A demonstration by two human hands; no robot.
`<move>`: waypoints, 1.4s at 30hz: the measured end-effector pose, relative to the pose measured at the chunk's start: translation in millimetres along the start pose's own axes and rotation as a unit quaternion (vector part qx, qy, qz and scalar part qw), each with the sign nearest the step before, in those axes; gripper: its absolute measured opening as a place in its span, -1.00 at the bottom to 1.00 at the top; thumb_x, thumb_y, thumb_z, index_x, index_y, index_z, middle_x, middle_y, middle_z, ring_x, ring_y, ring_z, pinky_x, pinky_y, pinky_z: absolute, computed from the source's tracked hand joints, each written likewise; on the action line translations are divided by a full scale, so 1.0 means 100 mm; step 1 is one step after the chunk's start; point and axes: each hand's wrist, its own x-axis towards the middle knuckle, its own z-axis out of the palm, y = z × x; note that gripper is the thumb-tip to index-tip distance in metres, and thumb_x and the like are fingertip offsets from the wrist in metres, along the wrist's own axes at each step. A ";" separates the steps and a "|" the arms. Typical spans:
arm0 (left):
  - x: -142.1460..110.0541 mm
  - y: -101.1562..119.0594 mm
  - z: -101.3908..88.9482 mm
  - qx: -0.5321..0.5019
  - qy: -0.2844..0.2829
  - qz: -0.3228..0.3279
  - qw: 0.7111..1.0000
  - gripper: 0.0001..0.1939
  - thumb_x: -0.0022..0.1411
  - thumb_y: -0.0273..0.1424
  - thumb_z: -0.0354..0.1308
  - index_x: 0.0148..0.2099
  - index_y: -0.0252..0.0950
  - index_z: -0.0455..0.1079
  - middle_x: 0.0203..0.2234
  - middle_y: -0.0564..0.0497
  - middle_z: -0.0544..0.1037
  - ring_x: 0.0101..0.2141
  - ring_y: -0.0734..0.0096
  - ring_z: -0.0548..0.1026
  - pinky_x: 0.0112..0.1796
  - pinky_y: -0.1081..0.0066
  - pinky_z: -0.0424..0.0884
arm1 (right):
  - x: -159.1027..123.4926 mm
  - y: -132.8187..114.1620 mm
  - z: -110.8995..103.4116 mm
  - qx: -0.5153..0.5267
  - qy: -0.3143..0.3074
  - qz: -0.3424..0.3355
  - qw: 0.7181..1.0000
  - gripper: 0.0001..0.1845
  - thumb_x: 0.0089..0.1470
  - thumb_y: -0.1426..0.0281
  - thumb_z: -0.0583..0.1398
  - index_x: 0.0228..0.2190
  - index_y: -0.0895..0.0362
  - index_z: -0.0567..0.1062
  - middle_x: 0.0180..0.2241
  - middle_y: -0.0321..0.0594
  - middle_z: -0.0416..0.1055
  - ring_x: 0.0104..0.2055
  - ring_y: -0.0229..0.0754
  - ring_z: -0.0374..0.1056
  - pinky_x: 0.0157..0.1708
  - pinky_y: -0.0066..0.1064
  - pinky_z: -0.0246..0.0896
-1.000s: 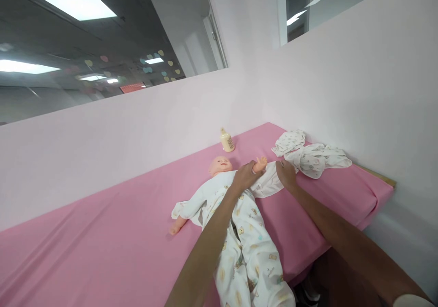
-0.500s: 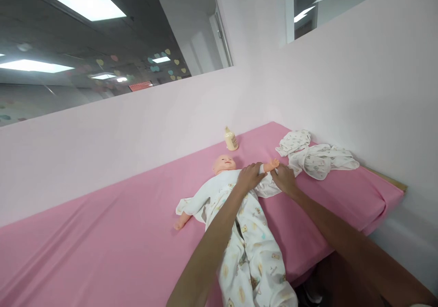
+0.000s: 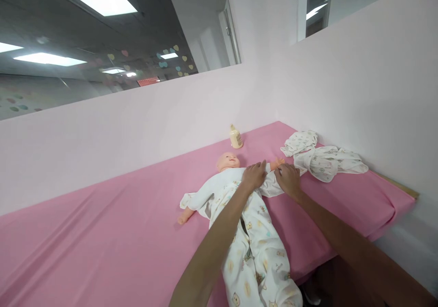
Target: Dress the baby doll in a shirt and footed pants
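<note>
A baby doll point(image 3: 219, 186) lies on its back, its head toward the wall. It wears a white long-sleeved top and patterned trousers point(image 3: 273, 252). My left hand point(image 3: 255, 176) is closed round the doll's sleeved arm, which stretches out to the right. The doll's bare hand point(image 3: 278, 162) shows beyond my fingers. Just below that hand, my right hand point(image 3: 288, 179) is closed with its fingertips together; what they pinch is hidden. White cloth point(image 3: 272, 187) lies under the outstretched arm, between my hands. The doll's other arm points down to the left.
A cream pump bottle point(image 3: 236, 138) stands beyond the doll's head, near the wall. Crumpled white patterned baby clothes point(image 3: 328, 161) lie at the right against the side wall. Pink sheeting point(image 3: 119, 234) covers the padded table, whose front edge runs below my right forearm.
The view has shifted slightly, so everything sits a little further right. My left hand still grips the doll's arm, and my right fingers have moved slightly below the doll's hand.
</note>
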 end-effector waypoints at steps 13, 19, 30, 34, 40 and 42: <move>-0.02 0.04 -0.05 -0.004 -0.011 -0.001 1.000 -0.59 0.29 -0.33 -0.03 0.17 -0.26 0.21 -0.06 -0.17 0.49 -0.04 0.13 0.45 -0.06 0.22 0.33 | -0.02 -0.01 0.02 0.059 0.044 -0.076 0.994 -0.71 0.18 0.40 -0.02 -0.53 0.13 0.36 -0.45 -0.17 0.43 -0.30 -0.13 0.27 -0.24 -0.35 -0.01; -0.02 0.03 -0.03 0.022 0.000 0.012 1.000 -0.63 0.28 -0.37 -0.07 0.12 -0.29 0.25 -0.11 -0.16 0.52 -0.11 0.12 0.49 -0.13 0.23 0.36 | -0.06 -0.07 0.07 0.082 0.006 -0.138 0.987 -0.72 0.16 0.42 -0.02 -0.55 0.11 0.32 -0.48 -0.21 0.42 -0.35 -0.18 0.30 -0.29 -0.40 0.01; -0.01 0.03 -0.04 0.025 -0.011 0.011 1.000 -0.63 0.30 -0.36 -0.06 0.13 -0.27 0.23 -0.08 -0.16 0.51 -0.08 0.17 0.48 -0.11 0.26 0.35 | -0.07 -0.07 0.08 0.094 0.006 -0.145 0.985 -0.73 0.13 0.44 0.00 -0.58 0.11 0.31 -0.51 -0.22 0.41 -0.41 -0.20 0.29 -0.35 -0.41 -0.02; -0.01 0.03 -0.03 0.024 -0.006 0.014 1.000 -0.64 0.29 -0.37 -0.05 0.12 -0.28 0.25 -0.10 -0.14 0.52 -0.10 0.18 0.48 -0.12 0.28 0.35 | -0.07 -0.06 0.08 0.102 0.007 -0.147 0.984 -0.73 0.13 0.44 0.01 -0.59 0.11 0.30 -0.54 -0.22 0.41 -0.44 -0.20 0.28 -0.40 -0.41 -0.05; -0.04 0.02 -0.06 -0.013 0.032 0.018 0.999 -0.69 0.28 -0.42 -0.07 0.02 -0.27 0.37 -0.15 -0.11 0.55 -0.14 0.20 0.49 -0.15 0.28 0.37 | -0.06 -0.05 0.10 0.085 0.012 -0.156 0.984 -0.73 0.15 0.43 0.02 -0.57 0.12 0.34 -0.52 -0.20 0.44 -0.42 -0.17 0.30 -0.38 -0.38 -0.04; -0.10 -0.01 -0.09 -0.052 0.071 0.019 0.996 -0.66 0.28 -0.43 -0.07 0.06 -0.25 0.36 -0.08 -0.09 0.53 -0.09 0.22 0.47 -0.10 0.28 0.36 | -0.06 -0.05 0.11 0.068 0.022 -0.166 0.984 -0.72 0.16 0.42 0.02 -0.56 0.13 0.36 -0.51 -0.18 0.45 -0.40 -0.16 0.31 -0.35 -0.37 -0.03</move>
